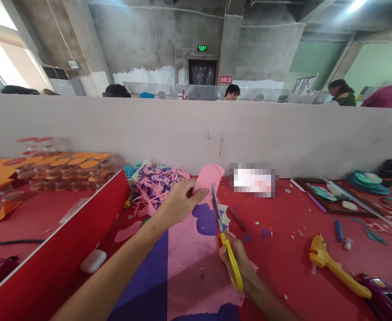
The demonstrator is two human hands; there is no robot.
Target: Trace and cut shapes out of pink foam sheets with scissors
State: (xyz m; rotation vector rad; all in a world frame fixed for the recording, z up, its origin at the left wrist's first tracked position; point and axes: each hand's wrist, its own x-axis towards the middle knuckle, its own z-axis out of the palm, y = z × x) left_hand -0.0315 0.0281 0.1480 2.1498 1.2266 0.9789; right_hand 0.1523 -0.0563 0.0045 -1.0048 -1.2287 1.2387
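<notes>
Between the thumb and fingers of my left hand (179, 200) is a pink foam sheet piece (210, 174) with a rounded top, held up off the table. My right hand (234, 254) grips a pair of scissors (220, 218) with yellow handles. Their blades point up and away from me, with the tips at the right edge of the pink piece; I cannot tell whether they touch it. Under both hands lie a large pink sheet (192, 267) and a purple sheet (145, 272). A purple cut-out shape (205, 220) rests on the pink sheet.
Pink and purple scraps (162, 180) are heaped behind my left hand. A red divider (58, 236) runs along the left, with orange-topped jars (72, 165) beyond it. At right are a yellow glue gun (336, 267) and a dark tray (319, 207). A white partition (169, 129) stands behind.
</notes>
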